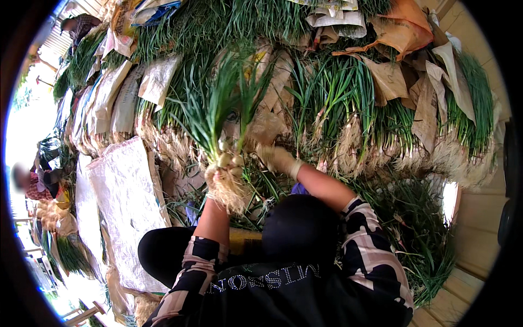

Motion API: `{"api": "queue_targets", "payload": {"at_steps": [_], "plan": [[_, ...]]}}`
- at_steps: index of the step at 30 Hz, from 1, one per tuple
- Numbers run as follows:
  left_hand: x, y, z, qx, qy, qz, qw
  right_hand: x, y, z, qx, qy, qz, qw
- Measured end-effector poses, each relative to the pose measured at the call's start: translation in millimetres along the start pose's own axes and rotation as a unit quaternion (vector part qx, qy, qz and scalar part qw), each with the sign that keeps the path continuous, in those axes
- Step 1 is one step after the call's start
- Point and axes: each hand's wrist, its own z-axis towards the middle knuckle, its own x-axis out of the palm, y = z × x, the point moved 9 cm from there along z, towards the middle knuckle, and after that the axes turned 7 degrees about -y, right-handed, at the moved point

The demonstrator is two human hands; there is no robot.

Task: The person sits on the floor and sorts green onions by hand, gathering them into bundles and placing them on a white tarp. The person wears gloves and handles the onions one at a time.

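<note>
My left hand (pixel 211 179), in a pale glove, is closed round a bunch of green garlic (pixel 227 161) near its white bulbs. Its long green leaves point away from me, and a shaggy tuft of pale roots hangs toward my lap. To the right of the bunch, my right hand (pixel 277 159) wears a similar glove. Motion blurs its fingers, so I cannot tell whether it grips anything. Just beyond it lies a heap of stalks with pale roots (pixel 348 133).
Rows of leafy bunches (pixel 218 22) spread ahead, partly covered by paper sacks (pixel 387 82). A white woven sack (pixel 125 185) lies at my left. Loose green leaves (pixel 417 234) pile up at my right, beside a tiled floor (pixel 474 229). Another person (pixel 41 182) sits at far left.
</note>
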Motion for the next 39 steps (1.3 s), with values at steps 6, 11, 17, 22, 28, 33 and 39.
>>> {"api": "queue_targets", "payload": {"at_steps": [6, 11, 17, 22, 28, 33, 39], "plan": [[-21.3, -17.6, -3.3, 0.051, -0.041, 0.041, 0.997, -49.2, -65.4, -53.8, -0.112, -0.196, -0.452, 0.863], [-66.3, -1.2, -8.2, 0.019, -0.143, 0.116, 0.983, -133.3, -34.4, -71.3, 0.133, -0.477, -0.157, 0.855], [-40.8, 3.1, -0.3, -0.004, -0.162, 0.109, 0.981, -70.1, 2.5, -16.3, 0.070, -0.191, -0.338, 0.919], [25.1, -23.2, 10.7, 0.048, -0.009, 0.111, 0.993, 88.9, -31.8, -65.4, -0.026, 0.358, -0.312, 0.880], [41.7, -50.3, -7.1, 0.115, -0.041, 0.131, 0.984, -109.1, 31.9, -49.1, -0.071, -0.399, -0.332, 0.851], [17.5, -55.7, -25.6, 0.119, -0.114, 0.112, 0.980, 22.1, -46.1, -33.5, -0.021, -0.073, -0.406, 0.910], [6.0, -58.4, -44.4, 0.092, -0.139, 0.080, 0.983, 103.6, -95.0, -11.4, -0.098, 0.188, -0.588, 0.781]]}}
